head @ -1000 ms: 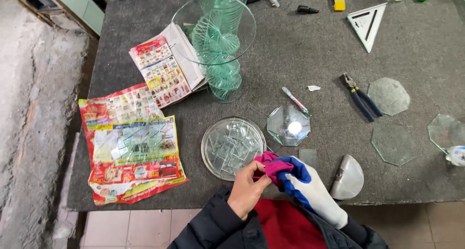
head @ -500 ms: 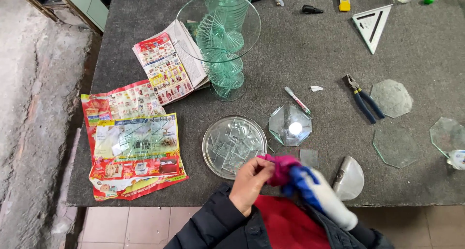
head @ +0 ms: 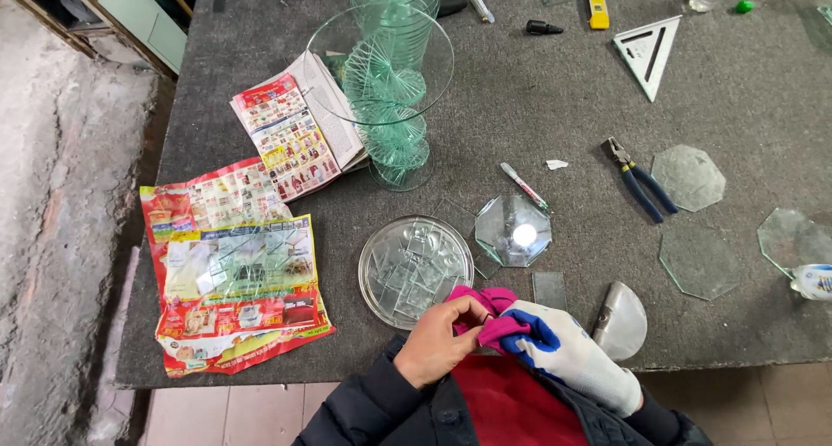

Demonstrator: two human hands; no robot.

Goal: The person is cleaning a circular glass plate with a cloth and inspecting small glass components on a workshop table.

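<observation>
Fingers of the bare left hand (head: pixel 444 342) pinch the pink fingertips of the work glove (head: pixel 555 351) worn on the right hand (head: pixel 568 359), both hands together at the near edge of the grey table (head: pixel 520 91), whether the gloved hand grips anything I cannot tell. Just beyond them sits a round glass dish (head: pixel 416 271) full of small glass offcuts, with an octagonal glass piece (head: pixel 513 231) and a marker pen (head: pixel 523 186) beside it. Farther out stand a spiral glass stand (head: pixel 390 82), blue-handled pliers (head: pixel 640 179) and colourful flyers (head: pixel 234 273).
</observation>
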